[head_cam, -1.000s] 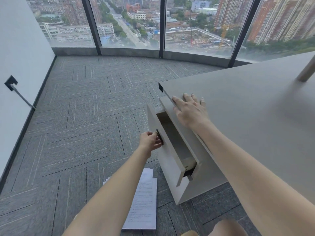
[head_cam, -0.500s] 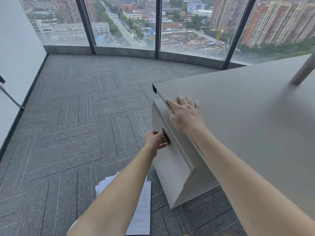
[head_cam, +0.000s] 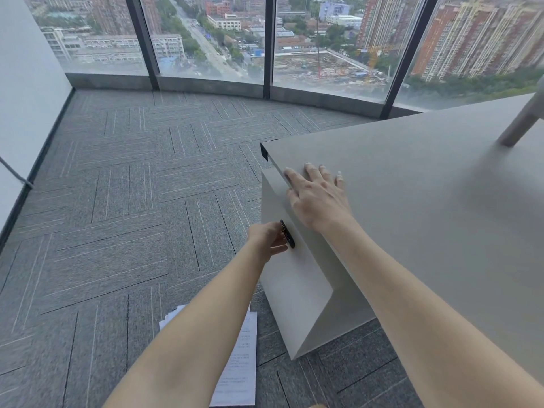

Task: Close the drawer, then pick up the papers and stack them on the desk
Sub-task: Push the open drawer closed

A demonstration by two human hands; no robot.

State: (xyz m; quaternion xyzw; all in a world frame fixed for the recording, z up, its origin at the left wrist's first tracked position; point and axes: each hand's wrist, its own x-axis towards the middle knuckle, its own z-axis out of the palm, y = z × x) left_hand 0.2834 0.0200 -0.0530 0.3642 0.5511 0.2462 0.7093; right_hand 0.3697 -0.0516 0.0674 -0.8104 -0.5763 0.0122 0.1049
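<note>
Two bare hands are at the grey desk. The left hand (head_cam: pixel 269 241) is curled loosely against the small black handle (head_cam: pixel 288 234) on the drawer (head_cam: pixel 290 269) front, fingertips hooked at the handle, thumb underneath. The drawer sits pushed in, its pale front flush with the cabinet body, no gap showing along its top edge. The handle is a short bar whose long axis runs from about 11 o'clock to 5 o'clock in the view, following the slant of the drawer front.

The right hand (head_cam: pixel 316 195) lies flat and spread on the tabletop (head_cam: pixel 412 201), palm down, holding nothing, fingers pointing toward 12 o'clock and the thumb at the tabletop's left edge, just above the drawer.

The papers (head_cam: pixel 238 366) lie on the carpeted floor (head_cam: pixel 132 216) at about 6 o'clock from the drawer, near the cabinet's lower corner, partly hidden under the left forearm. They form a loose, slightly fanned pile of white printed sheets, long axis running roughly 12 to 6 o'clock, with corners of lower sheets poking out toward 10 o'clock.
</note>
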